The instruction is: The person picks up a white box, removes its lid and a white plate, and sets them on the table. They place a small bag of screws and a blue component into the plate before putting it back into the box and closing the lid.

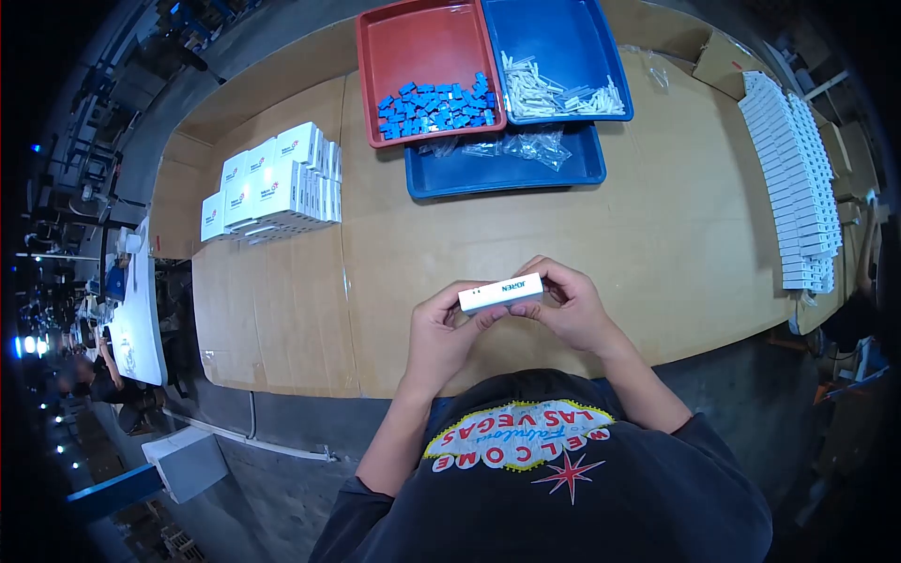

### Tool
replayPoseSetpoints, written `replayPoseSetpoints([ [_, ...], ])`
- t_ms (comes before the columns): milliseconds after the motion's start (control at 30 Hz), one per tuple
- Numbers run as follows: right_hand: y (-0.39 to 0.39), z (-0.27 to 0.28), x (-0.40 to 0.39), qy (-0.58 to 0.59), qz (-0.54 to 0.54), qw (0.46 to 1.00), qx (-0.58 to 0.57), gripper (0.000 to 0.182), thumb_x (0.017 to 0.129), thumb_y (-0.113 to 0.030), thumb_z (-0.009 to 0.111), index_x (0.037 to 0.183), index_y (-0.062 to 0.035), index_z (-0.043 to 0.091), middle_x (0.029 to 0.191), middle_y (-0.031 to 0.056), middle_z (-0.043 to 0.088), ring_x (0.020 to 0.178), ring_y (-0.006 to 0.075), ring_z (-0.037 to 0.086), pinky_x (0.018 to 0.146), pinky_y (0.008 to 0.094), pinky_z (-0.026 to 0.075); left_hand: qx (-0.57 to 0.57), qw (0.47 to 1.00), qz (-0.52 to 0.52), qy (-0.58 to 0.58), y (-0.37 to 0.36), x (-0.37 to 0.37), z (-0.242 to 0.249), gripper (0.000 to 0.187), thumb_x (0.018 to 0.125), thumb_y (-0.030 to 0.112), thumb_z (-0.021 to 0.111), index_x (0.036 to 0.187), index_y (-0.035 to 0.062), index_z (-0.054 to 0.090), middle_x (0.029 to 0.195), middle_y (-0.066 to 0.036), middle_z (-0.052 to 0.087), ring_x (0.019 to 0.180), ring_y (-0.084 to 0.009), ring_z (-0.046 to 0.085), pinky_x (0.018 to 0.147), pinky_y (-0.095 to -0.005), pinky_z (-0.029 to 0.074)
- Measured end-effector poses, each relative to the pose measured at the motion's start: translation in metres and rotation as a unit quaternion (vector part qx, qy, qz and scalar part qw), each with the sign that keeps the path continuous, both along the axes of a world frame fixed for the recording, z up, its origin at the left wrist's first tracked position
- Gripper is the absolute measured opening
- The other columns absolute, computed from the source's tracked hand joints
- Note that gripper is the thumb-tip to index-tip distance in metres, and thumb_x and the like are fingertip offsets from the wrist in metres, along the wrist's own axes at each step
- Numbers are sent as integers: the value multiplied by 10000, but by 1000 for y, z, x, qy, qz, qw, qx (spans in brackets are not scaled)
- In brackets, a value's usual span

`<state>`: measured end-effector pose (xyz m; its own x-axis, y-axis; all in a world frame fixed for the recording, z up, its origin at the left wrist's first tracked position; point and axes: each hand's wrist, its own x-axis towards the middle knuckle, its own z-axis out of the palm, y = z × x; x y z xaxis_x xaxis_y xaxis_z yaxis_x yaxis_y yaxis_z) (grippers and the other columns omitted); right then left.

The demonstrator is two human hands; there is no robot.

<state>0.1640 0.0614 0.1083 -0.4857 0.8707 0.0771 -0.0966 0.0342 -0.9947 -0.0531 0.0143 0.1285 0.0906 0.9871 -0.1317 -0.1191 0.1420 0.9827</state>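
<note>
A small white box (500, 295) with dark lettering on its narrow side is held between both hands, above the near part of the cardboard-covered table (657, 244). My left hand (443, 330) grips the box's left end, thumb along the near edge. At the right end, my right hand (571, 308) is closed on the same box, with its thumb at the near lower edge. Fingers behind the box are partly hidden.
Stacked white boxes (272, 183) stand at the left. A red tray (422, 47) holds blue pieces; a blue tray (554, 33) holds white pieces. Beneath them, another blue tray (488, 184) contains clear plastic bags. A tall row of white parts (793, 178) lines the right edge.
</note>
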Motion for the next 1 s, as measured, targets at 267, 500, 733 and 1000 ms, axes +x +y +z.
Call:
replayPoseSetpoints([
  [267,10,-11,12,-113,102,978,-142,339,901,-36,806,1193,7,641,1107,79,721,1036,134,672,946,318,549,-152,972,-125,129,15,-7,0,302,914,32,806,1179,-40,683,1068,-83,742,978,-123,694,832,-260,556],
  [500,14,10,12,-96,49,993,-40,363,871,-40,825,1197,-9,667,1078,62,706,1006,141,671,911,313,547,-16,1000,12,1,11,-1,7,508,814,-33,868,1264,-26,635,1151,-128,710,1083,-161,676,938,-299,549],
  [733,10,25,2,-79,0,993,89,302,840,-67,858,1088,-4,697,1013,71,712,921,180,669,817,313,526,71,997,-4,-14,3,-1,3,325,893,-107,761,1197,-51,661,1196,-105,697,1143,-163,660,1003,-302,543],
  [1000,-2,38,-7,-149,-77,969,181,318,817,-103,883,1072,-6,720,939,107,718,816,258,713,717,339,555,-79,988,0,-129,-1,-10,-31,359,939,-9,762,1266,-10,616,1184,-81,705,1126,-166,675,990,-319,552],
])
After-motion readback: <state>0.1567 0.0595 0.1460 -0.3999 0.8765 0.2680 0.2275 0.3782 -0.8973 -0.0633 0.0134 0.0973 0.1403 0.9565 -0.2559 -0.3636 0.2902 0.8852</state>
